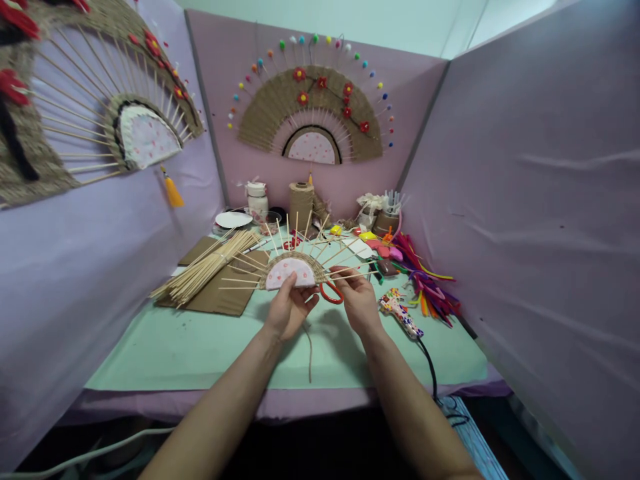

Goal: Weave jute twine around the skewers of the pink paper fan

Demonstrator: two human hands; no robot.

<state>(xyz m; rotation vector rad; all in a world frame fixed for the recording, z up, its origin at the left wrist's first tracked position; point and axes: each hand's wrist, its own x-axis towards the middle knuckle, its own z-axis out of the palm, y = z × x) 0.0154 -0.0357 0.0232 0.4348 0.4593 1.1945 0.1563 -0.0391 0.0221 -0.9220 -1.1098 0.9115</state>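
Over the green mat I hold up a half-made fan (293, 270): a pink half-disc ringed with woven jute cord and thin wooden sticks spreading outward. My left hand (290, 308) is closed on the bottom edge of the half-disc. My right hand (356, 297) is closed by the fan's right side, fingers pinched around the sticks and jute cord there. A loose end of cord (310, 353) hangs down from the fan onto the mat. Red-handled scissors (331, 292) lie just behind my right hand.
A bundle of sticks (210, 270) lies on cardboard (225, 297) at left. A patterned glue gun (400, 315) with a black cable and pipe cleaners (427, 283) are at right. A jute spool (301, 203), jar and cups stand at the back. Finished fans (313, 113) hang on the walls.
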